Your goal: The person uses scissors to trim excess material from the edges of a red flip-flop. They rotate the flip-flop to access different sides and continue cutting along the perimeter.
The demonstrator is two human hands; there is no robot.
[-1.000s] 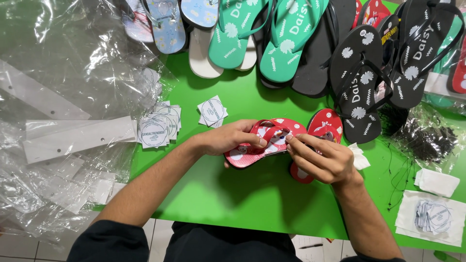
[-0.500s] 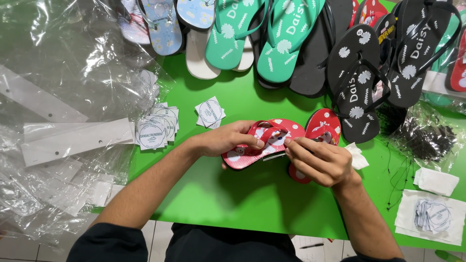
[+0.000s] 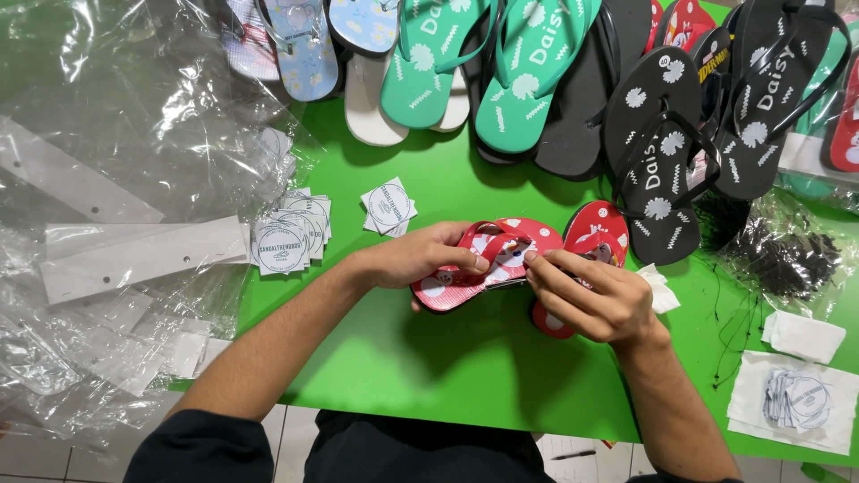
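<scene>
I've got a small red flip-flop (image 3: pixel 488 264) in both hands, mid-table toward the near edge, sole tilted up toward me. My left hand (image 3: pixel 420 259) is closed on it from the left, thumb across the strap. My right hand (image 3: pixel 595 295) pinches at the strap w/ fingertips; can't tell if there's anything small betw. them. The 2nd red flip-flop (image 3: pixel 595 237) lies just beside it to the right, partly under my right hand.

Step, as I read it: working on the strap of flip-flop no. 1 of the pair. Next move needs a steady left grip and fine fingertip work at the strap, so it doesn't twist.

Count:
- red flip-flops by me: 2
- teal flip-flops (image 3: pixel 483 63) at far edge: 2
- black ones w/ white flowers (image 3: pixel 662 143), far right: 2 clear, maybe more behind
- pale blue ones (image 3: pixel 300 45), far left: approx 2, cut off by frame
- round-print tags: 1 stack (image 3: pixel 291 237) at left edge, 1 small lot (image 3: pixel 387 207) centre
- clear bags (image 3: pixel 134 179): a heap off the left edge, too many to count
- black ties (image 3: pixel 787 259): 1 bundle, right edge
</scene>
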